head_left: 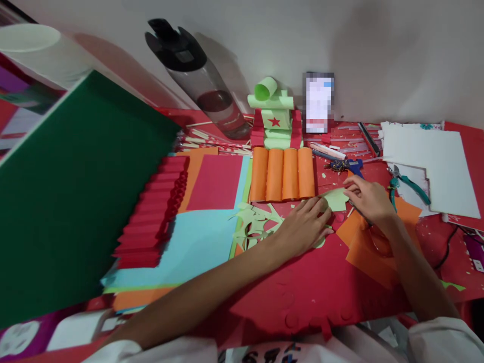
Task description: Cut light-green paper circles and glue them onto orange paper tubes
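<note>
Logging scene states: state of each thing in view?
Left hand: resting on light green paper
Right hand: fingers curled at the paper's edge
Orange tubes: rolled, side by side
Red paper: pleated
Light green scraps: cut
Bottle: partly filled
Phone: screen lit, propped upright
Pliers: handles apart
Glue gun: lying down
Green board: tilted

Both hands (307,226) (371,200) touch light green paper (338,200).

Toward three o'clock, the pale green paper (336,200) is smooth and matt; farther out, the cutting pliers (416,189) pair metal with teal plastic. The bottle (202,84) at eleven looks like glossy, see-through plastic; the green board (83,186) at nine, matt.
</note>
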### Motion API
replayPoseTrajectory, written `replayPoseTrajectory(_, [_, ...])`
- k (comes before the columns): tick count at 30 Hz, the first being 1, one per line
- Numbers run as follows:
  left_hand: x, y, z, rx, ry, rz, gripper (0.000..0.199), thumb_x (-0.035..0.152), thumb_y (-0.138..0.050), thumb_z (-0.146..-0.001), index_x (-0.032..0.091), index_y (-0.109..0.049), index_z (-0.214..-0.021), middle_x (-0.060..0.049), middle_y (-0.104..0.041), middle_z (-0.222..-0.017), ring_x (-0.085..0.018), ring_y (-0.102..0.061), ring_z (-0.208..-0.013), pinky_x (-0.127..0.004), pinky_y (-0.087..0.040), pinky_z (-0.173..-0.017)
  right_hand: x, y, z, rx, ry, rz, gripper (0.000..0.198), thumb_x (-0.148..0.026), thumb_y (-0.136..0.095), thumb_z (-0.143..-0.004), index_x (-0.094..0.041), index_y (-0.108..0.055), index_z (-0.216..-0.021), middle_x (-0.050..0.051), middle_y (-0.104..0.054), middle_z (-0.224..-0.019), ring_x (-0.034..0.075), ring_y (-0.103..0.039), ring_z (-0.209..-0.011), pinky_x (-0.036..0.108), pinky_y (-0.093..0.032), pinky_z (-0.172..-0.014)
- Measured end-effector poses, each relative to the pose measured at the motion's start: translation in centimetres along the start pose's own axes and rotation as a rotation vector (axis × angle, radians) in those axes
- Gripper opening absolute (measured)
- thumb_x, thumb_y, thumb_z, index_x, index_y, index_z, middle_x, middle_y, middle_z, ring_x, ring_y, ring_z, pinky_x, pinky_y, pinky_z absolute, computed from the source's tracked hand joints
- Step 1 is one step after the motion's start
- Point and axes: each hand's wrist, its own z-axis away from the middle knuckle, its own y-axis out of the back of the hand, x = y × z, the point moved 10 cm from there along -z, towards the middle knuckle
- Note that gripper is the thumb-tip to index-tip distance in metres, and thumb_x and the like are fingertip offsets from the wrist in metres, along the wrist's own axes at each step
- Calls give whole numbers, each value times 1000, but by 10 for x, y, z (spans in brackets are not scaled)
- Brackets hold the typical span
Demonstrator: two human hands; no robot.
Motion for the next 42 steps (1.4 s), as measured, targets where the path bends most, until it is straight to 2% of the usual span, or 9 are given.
replayPoseTrajectory(5, [-4, -2, -2, -10, 0, 16, 42, 45, -48, -111, 14, -62, -135, -23, -43, -165, -36, -55, -138, -49, -47, -113, -27, 27, 22, 263, 379, -24, 13, -19, -67, -101, -26, -77, -98, 3, -84, -97, 23, -77, -90, 36, -59, -84])
replayPoseTrajectory(8, [-7, -2, -4, -65, 15, 33, 42, 46, -44, -112, 16, -64, -133, -23, -43, -166, -36, -59, -134, -50, -50, -111, -43, 27, 41, 276, 633, -42, 18, -14, -65, -102, -27, -77, -103, 3, -84, -106, 22, -74, -99, 38, -59, -91])
replayPoseTrajectory(11, [-9, -2, -4, -163, 61, 53, 39, 42, -44, -112, 19, -61, -137, -21, -44, -166, -33, -67, -124, -47, -60, -96, -43, 20, 49, 217, 717, -27, 22, -11, -66, -102, -28, -76, -109, 4, -83, -115, 23, -71, -105, 40, -59, -92])
replayPoseTrajectory(14, [-11, -4, -2, -275, 120, 40, 42, 41, -42, -113, 22, -55, -147, -20, -36, -172, -31, -75, -110, -41, -64, -76, -39, 20, 50, 212, 723, -39, 25, -9, -65, -101, -30, -76, -112, 4, -82, -117, 22, -71, -107, 39, -59, -92])
replayPoseTrajectory(18, [-11, -2, 1, -312, 132, 21, 44, 43, -43, -113, 23, -53, -151, -20, -29, -176, -30, -78, -106, -39, -65, -71, -37, 20, 42, 192, 628, -124, 21, -13, -65, -102, -30, -77, -108, 2, -83, -111, 21, -75, -103, 37, -60, -92])
replayPoseTrajectory(23, [-14, -4, 5, -289, 132, 2, 51, 45, -45, -112, 23, -50, -158, -21, -30, -176, -30, -78, -103, -38, -63, -65, -10, -12, 20, 13, 121, -252, 12, -27, -65, -101, -25, -75, -107, 4, -83, -98, 21, -79, -85, 33, -62, -79])
replayPoseTrajectory(25, [-15, -4, 6, -274, 136, -6, 52, 45, -47, -111, 23, -51, -158, -21, -31, -176, -30, -79, -100, -37, -62, -62, -5, -28, 17, -54, 19, -259, 16, -26, -66, -97, -24, -74, -111, 4, -83, -94, 20, -78, -79, 33, -61, -77])
replayPoseTrajectory(34, [-11, -8, 11, -293, 158, 28, 57, 41, -50, -109, 23, -48, -163, -20, -33, -176, -33, -78, -105, -39, -62, -62, -27, -37, 14, 33, 162, 125, 16, -23, -60, -102, -22, -76, -108, 9, -81, -101, 28, -68, -91, 39, -50, -85])
replayPoseTrajectory(42, [-4, -10, 10, -269, 159, -62, 57, 22, -50, -106, 21, -48, -163, -21, -38, -174, -25, -79, -84, -35, -62, -58, -24, -36, 14, 64, 165, 227, 12, -25, -65, -103, -22, -75, -106, 7, -80, -96, 27, -64, -87, 40, -43, -83])
